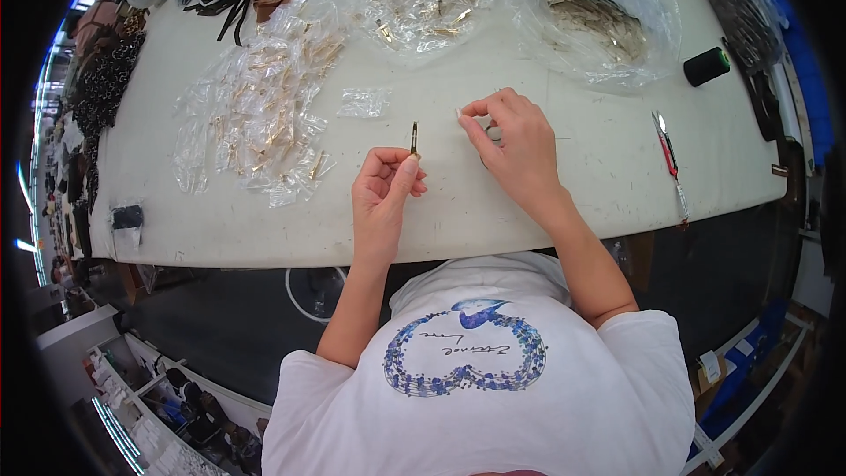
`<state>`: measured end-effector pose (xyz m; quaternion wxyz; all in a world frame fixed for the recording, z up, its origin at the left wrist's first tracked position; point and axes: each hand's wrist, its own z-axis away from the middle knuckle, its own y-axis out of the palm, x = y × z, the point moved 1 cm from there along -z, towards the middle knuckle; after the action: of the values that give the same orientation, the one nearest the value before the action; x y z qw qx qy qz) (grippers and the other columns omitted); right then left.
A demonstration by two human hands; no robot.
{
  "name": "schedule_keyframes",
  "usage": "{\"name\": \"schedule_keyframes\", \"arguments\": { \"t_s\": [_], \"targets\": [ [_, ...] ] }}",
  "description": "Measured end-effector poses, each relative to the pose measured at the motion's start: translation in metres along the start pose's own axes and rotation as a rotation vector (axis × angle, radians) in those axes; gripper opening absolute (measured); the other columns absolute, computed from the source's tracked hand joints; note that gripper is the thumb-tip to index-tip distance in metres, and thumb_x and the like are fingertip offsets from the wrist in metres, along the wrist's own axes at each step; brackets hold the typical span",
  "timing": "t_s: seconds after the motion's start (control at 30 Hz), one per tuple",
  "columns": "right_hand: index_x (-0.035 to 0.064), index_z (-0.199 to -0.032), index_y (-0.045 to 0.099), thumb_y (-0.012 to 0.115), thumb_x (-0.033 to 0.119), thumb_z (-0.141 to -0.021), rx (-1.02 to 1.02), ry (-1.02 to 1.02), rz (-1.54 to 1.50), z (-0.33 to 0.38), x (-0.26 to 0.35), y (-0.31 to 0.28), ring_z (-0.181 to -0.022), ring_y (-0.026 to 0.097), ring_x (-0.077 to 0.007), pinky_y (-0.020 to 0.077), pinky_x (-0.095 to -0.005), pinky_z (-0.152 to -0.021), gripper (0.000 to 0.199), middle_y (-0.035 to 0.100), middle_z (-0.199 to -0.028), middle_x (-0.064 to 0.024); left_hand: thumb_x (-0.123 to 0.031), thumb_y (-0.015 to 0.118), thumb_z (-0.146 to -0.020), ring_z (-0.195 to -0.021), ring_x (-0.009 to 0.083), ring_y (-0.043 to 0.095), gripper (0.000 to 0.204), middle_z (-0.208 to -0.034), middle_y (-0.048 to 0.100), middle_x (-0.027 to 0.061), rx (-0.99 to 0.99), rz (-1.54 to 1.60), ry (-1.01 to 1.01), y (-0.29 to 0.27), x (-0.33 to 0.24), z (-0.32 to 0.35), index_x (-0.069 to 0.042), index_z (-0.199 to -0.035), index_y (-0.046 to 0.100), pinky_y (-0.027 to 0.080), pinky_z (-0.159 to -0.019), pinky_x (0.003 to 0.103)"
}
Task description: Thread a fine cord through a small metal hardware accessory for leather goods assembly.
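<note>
My left hand [386, 198] is closed in a pinch, thumb against fingers, over the near middle of the table. From it a slim gold-and-dark metal piece [414, 138] stands upright; its lower end is hidden by the fingertips. Farther right, my right hand [511, 137] is raised with thumb and forefinger pressed together. A tiny pale bit [458, 113] shows at those fingertips, too small to name. The two hands are apart. Just beyond them lies a small clear plastic bag [363, 103].
Left of my hands spreads a heap of small clear bags with gold-coloured pieces [269, 115]. Large plastic bags [427, 4] [608, 22] lie at the back. A black thread spool [706, 67] and red-handled snips [667, 145] sit at right. The white table's front edge [264, 265] is near me.
</note>
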<state>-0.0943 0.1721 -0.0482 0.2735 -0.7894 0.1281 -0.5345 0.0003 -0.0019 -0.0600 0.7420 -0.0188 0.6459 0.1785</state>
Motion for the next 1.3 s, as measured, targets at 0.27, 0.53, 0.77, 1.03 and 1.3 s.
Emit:
{"name": "schedule_keyframes", "arguments": {
  "t_s": [0.27,0.53,0.77,1.03,1.3],
  "targets": [
    [0.0097,-0.085,0.067,0.073,0.013,-0.081,0.062,-0.262,0.537,-0.014,-0.013,0.021,-0.081,0.059,-0.0206,0.0408,-0.0364,-0.081,0.008,0.064,-0.084,-0.0012,-0.014,0.062,-0.099,-0.077,0.0072,0.057,0.013,-0.087,0.062,0.0025,-0.028,-0.033,-0.002,-0.014,0.004,-0.002,-0.002,-0.103,0.061,0.047,-0.071,0.023],
    [0.0081,-0.084,0.063,0.074,0.013,-0.081,0.097,-0.321,0.345,-0.022,0.012,0.06,-0.082,0.061,-0.0237,0.0464,-0.0371,-0.077,0.012,0.061,-0.083,-0.0049,-0.014,0.062,-0.099,-0.077,0.0069,0.057,0.012,-0.086,0.063,0.0019,-0.113,-0.017,0.009,-0.031,0.002,-0.003,-0.003,-0.102,0.061,0.046,-0.071,0.022],
    [0.0039,-0.088,0.063,0.074,0.014,-0.082,0.093,-0.356,0.326,-0.03,0.004,0.063,-0.075,0.064,-0.0225,0.0512,-0.0348,-0.068,0.016,0.063,-0.082,-0.0071,-0.013,0.063,-0.098,-0.077,0.007,0.058,0.01,-0.087,0.063,0.0016,-0.129,0.007,0.015,-0.033,0.003,0.001,-0.003,-0.101,0.061,0.046,-0.071,0.022],
    [-0.0023,-0.1,0.063,0.064,0.007,-0.096,0.354,0.31,-0.85,-0.014,0.026,0.025,-0.084,0.069,-0.0119,0.0572,-0.025,-0.078,0.01,0.069,-0.093,-0.008,-0.012,0.065,-0.097,-0.08,0.0068,0.059,0.012,-0.089,0.062,0.0018,-0.021,0.0,0.045,-0.021,-0.005,0.002,-0.001,-0.1,0.06,0.05,-0.069,0.023],
    [-0.003,-0.102,0.065,0.065,0.006,-0.096,0.325,0.314,-0.792,-0.005,0.024,0.015,-0.087,0.068,-0.0119,0.0565,-0.0252,-0.08,0.011,0.07,-0.095,-0.0077,-0.013,0.066,-0.097,-0.079,0.0069,0.059,0.014,-0.09,0.063,0.0027,0.039,-0.17,0.101,-0.01,-0.004,0.0,0.0,-0.099,0.06,0.052,-0.067,0.023]
  ]
}}
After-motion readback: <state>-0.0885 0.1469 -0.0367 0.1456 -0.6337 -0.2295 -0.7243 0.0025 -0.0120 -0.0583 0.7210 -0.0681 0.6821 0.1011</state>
